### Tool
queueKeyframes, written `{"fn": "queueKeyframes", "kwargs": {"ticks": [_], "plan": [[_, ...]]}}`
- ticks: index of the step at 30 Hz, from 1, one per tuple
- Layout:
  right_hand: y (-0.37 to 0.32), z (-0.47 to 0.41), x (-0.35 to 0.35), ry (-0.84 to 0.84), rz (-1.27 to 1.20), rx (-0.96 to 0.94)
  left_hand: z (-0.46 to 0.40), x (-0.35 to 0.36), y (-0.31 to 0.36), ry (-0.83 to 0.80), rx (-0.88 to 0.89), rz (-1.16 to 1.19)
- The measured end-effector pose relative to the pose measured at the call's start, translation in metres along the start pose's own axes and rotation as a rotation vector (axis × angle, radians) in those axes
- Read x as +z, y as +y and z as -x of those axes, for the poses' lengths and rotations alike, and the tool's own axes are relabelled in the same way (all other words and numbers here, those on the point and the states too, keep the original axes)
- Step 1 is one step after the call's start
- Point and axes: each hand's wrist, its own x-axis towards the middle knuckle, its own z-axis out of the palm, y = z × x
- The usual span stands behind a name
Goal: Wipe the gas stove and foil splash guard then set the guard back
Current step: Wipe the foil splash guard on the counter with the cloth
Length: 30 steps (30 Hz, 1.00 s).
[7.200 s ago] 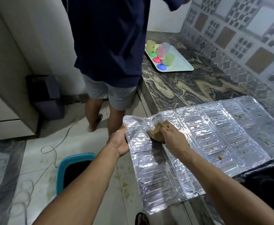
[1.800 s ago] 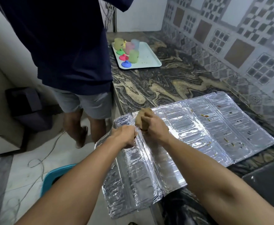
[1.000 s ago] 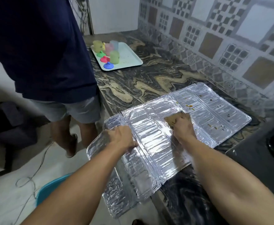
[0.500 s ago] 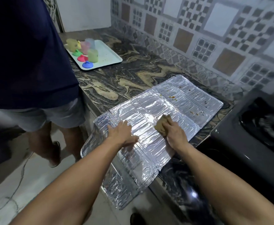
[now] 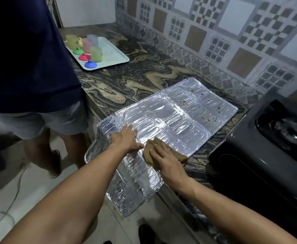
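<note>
Two hands on foil splash guard [image 5: 170, 120] | left hand [image 5: 124, 138] flat, fingers straight, steadying | right hand [image 5: 163, 157] flat-fingered, pressing cloth [image 5: 150, 152] | stains at 1 o'clock, right hand nearer

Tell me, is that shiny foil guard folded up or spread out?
Spread out: the foil guard lies flat on the counter, its near panel drooping over the edge.

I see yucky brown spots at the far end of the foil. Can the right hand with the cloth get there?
Probably yes: nothing lies between the right hand and those spots on the foil splash guard.
</note>
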Motion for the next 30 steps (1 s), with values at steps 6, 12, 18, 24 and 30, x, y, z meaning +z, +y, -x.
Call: {"fn": "queueKeyframes", "kwargs": {"ticks": [6,12,18,24,30], "plan": [[0.083,-0.019,-0.03,0.014,0.026,0.291,0.002,-0.003,-0.001,0.009,-0.002,0.051],[0.045,-0.002,-0.025,-0.016,-0.023,0.032,0.0,-0.004,-0.001,0.014,0.009,0.072],[0.043,0.015,-0.022,-0.005,0.138,-0.224,0.0,-0.004,-0.002,0.015,-0.004,0.069],[0.099,-0.021,-0.015,0.042,0.168,0.427,-0.013,0.0,-0.003,0.03,-0.055,0.061],[0.033,-0.025,-0.008,-0.127,0.151,0.218,-0.024,-0.025,-0.015,0.072,-0.14,-0.034]]}}
